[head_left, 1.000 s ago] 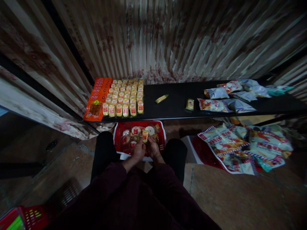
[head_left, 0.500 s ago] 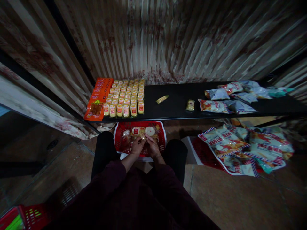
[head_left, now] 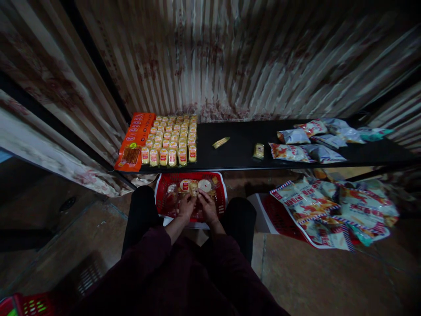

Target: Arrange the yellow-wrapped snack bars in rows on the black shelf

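Observation:
My left hand (head_left: 187, 206) and my right hand (head_left: 208, 206) reach together into a red plastic basket (head_left: 222, 189) between my knees, on the floor under a black shelf (head_left: 237, 149). Both hands are closed around a small yellow wrapped snack pack (head_left: 194, 188) held between their fingertips. Round wrapped cakes (head_left: 204, 185) and other small packs lie in the basket around them. On the shelf's left end stand neat rows of the same yellow snack packs (head_left: 171, 140) beside orange flat packs (head_left: 134, 140).
Two loose yellow packs (head_left: 221, 142) (head_left: 258, 150) lie mid-shelf. Silver and red snack bags (head_left: 305, 140) sit at the shelf's right. More large bags (head_left: 332, 206) spill over another red basket (head_left: 279, 210) on the floor. A corrugated wall backs the shelf.
The snack pack stood upright between my fingers a second ago; it now sits lower among them, and both hands have shifted slightly further into the basket. The view tilted a little downward.

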A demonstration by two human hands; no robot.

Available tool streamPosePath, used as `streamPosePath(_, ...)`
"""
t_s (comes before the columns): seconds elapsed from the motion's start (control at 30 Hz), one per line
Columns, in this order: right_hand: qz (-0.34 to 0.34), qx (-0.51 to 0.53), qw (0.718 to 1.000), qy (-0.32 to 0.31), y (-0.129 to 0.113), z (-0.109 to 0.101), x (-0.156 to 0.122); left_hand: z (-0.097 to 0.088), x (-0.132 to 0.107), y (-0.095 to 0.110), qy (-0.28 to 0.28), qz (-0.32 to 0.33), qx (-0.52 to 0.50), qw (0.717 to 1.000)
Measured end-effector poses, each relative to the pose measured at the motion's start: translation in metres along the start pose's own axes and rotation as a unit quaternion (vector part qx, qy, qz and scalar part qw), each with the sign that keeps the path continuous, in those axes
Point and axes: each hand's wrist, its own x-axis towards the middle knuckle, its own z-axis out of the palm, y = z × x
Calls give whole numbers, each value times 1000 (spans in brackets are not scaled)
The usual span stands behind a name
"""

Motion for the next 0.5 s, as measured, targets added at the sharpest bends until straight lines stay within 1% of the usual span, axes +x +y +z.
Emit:
streamPosePath(0.03,-8,-22,1000,9,-1,0,0,0,-1,3,6,26,35,999)
streamPosePath(0.1,-10,-31,999,13,-5,1,-1,2,-3,11,18,74,96,992)
streamPosePath(0.2,-29,-51,998,6,-12,1,-3,5,-7,22,23,105,146,983)
streamPosePath(0.27,-36,-50,998,2,-16,-1,-3,8,-9,26,20,120,157,980)
streamPosePath(0.3,-29,-45,999,-4,-18,-2,-3,9,-10,27,18,133,159,978)
streamPosePath(0.4,-26,-43,999,-11,-22,-5,-2,13,-11,24,4,170,146,975)
streamPosePath(0.5,-35,-67,997,3,-30,-6,-1,15,-11,21,-6,195,126,973)
